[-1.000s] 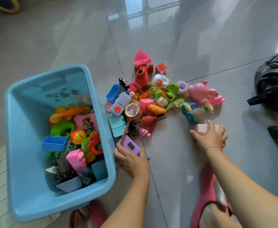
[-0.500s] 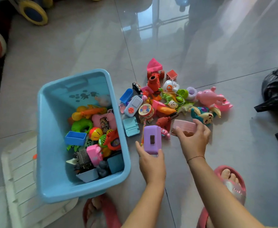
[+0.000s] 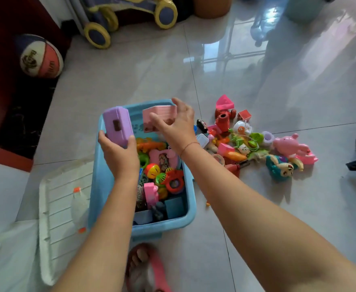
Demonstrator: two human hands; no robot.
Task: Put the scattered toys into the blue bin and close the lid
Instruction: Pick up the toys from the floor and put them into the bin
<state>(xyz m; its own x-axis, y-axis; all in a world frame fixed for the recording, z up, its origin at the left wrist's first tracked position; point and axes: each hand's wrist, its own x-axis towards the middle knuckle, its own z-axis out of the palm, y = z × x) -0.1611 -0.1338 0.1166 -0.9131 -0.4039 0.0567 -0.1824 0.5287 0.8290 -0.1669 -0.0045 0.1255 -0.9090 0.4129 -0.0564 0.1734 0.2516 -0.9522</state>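
I have the left hand [image 3: 118,159] curled round a purple boxy toy [image 3: 118,125], thumb on one side and fingers on the other, holding it above the left rim of the blue bin [image 3: 101,186]. On the floor just beside that left wall lies the white lid [image 3: 57,207], off the bin and flat, so closing has not begun. Moving right, the right hand [image 3: 178,125] grips a pink boxy toy [image 3: 159,118] between thumb and fingers over the far end of the bin's opening; both pieces are in the air, neither one dropped in yet. Below them the bin already holds a good layer of toys, a yellow-and-red ball [image 3: 152,170] among them, though its walls rise well above that layer, so I judge there is room for the rest. To the right of the bin a pile of scattered toys [image 3: 236,140] waits on the floor, with a pink pig [image 3: 286,144] and a teal figure [image 3: 278,166] at its right edge, and a small orange bit [image 3: 208,204] lies near the bin's near right corner. By my reckoning I am roughly halfway: these two go in next, then the pile, then the lid.
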